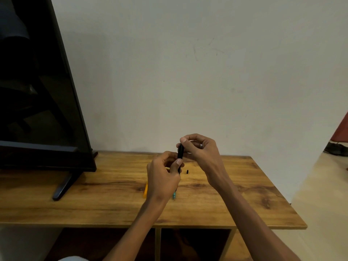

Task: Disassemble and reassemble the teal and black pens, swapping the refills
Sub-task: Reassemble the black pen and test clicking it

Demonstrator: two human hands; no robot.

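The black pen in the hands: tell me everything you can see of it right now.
The black pen is a slim, dark barrel, likely plastic, held nearly upright above the wooden table. The right hand pinches its upper end; the left hand grips its lower part, hiding much of it. Whether it is unscrewed cannot be told. A small black piece, possibly from it, lies on the table just beyond.

Single head-worn view, looking forward-down at table [244, 185], wall [188, 72] close behind.

No readable text, label, brand, number or sign anywhere.
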